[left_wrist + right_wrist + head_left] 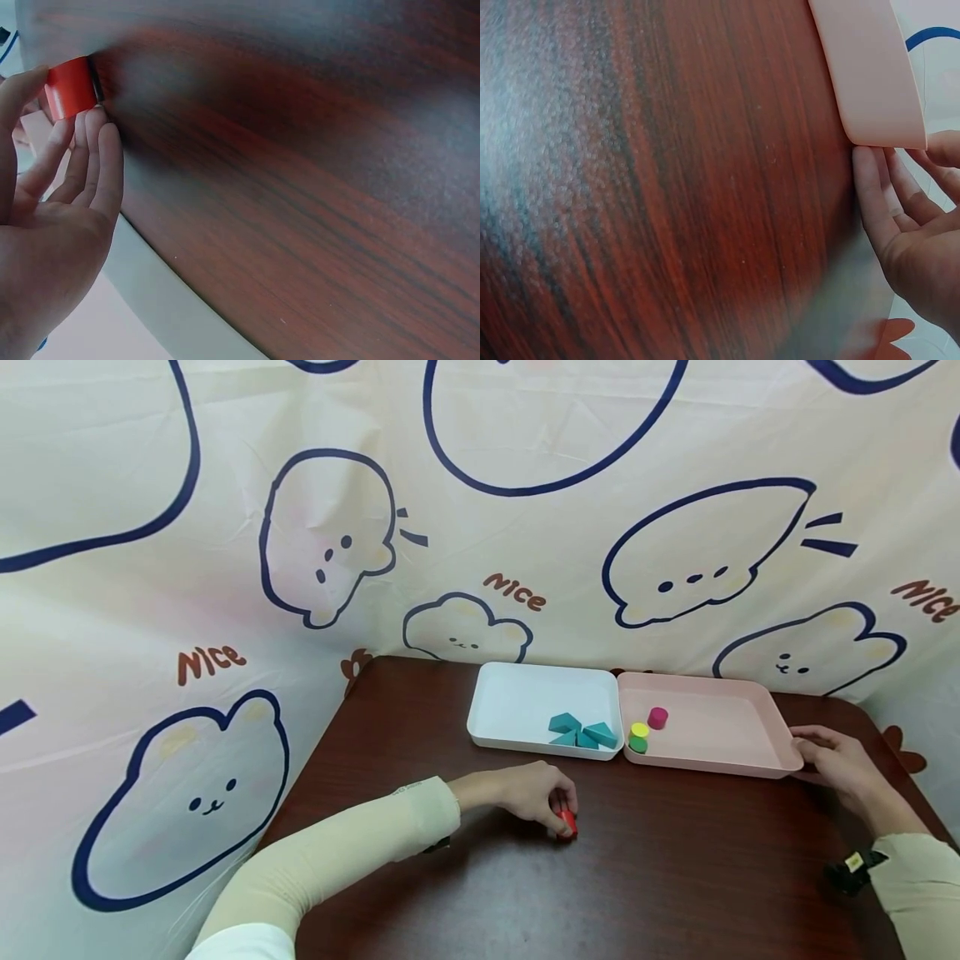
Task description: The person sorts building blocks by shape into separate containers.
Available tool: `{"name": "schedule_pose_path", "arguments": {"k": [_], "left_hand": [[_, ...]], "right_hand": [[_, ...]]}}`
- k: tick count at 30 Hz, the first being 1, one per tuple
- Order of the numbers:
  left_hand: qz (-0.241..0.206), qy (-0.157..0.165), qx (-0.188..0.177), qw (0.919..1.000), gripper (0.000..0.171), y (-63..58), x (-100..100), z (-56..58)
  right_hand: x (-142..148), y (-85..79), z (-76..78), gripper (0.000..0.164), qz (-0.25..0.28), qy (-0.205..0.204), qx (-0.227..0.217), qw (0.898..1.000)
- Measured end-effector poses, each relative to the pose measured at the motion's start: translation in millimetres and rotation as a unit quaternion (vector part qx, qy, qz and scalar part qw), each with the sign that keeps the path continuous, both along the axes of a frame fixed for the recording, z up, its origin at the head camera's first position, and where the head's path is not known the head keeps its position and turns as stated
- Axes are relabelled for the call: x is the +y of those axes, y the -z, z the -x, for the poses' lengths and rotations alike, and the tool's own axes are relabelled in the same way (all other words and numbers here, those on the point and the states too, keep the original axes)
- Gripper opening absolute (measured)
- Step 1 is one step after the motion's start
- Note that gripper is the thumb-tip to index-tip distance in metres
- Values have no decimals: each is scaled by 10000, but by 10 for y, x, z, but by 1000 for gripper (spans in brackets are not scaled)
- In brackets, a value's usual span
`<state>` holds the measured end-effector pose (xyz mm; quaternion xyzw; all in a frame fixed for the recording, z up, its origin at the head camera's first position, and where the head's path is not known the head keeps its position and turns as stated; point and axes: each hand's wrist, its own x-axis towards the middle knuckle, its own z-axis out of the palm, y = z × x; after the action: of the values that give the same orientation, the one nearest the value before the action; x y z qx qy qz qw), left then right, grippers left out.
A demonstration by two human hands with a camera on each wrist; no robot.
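Near the middle of the table, my left hand [528, 793] pinches a short red cylinder block [72, 88] between thumb and fingertips. The block is low over the tabletop, its dark shadow close beside it in the left wrist view. At the far right, my right hand [843, 768] touches the end wall of a shallow pink tray [720, 702], with its fingers extended along the tray's corner [877, 112]. Inside that tray, toward its left end, are a magenta cylinder block [657, 718], a yellow one [639, 731] and a green one [637, 744].
A white tray [525, 697] stands directly left of the pink one, holding several teal angular blocks [577, 732] at its front right. Both trays sit toward the back of the dark brown wooden table [675, 860]. A printed cloth [465, 552] hangs behind and beside the table.
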<state>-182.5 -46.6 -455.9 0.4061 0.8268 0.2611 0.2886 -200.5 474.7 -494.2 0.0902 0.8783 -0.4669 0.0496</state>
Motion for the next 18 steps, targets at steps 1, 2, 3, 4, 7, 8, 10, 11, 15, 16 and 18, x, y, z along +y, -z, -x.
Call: {"name": "schedule_pose_path", "arguments": {"k": [1,2,3,4,7,8,10,11,15,16,18], "left_hand": [[24,11,50,10000,23,-1,-1,-1],[25,14,79,10000,23,-4,-1,-2],[26,21,110,9999,23,-6,1,-4],[16,32,133,9999,23,-9,3,-3],[-35,71,239,9997,23,-30,18,-3],[-78,73,252,9996,22,-38,25,-1],[-124,86,316,9994,22,-55,38,9],[-145,89,332,9993,22,-67,45,17],[-191,59,358,9992,23,-125,74,67],[-205,41,346,9992,23,-141,82,81],[-268,-4,280,9992,24,-170,99,107]], "right_hand": [[2,2,2,57,8,7,1,10000],[3,2,3,57,31,-4,-2,10000],[3,1,2,58,48,-16,-4,10000],[6,2,2,58,50,-9,-14,10000],[11,6,0,58,55,11,-38,10000],[13,7,1,58,56,16,-36,10000],[18,12,4,58,61,19,-15,10000],[20,15,5,58,62,18,1,10000],[26,17,5,56,86,-2,44,10000],[26,16,3,56,86,-5,48,10000],[23,15,3,56,108,-4,42,9999]]}}
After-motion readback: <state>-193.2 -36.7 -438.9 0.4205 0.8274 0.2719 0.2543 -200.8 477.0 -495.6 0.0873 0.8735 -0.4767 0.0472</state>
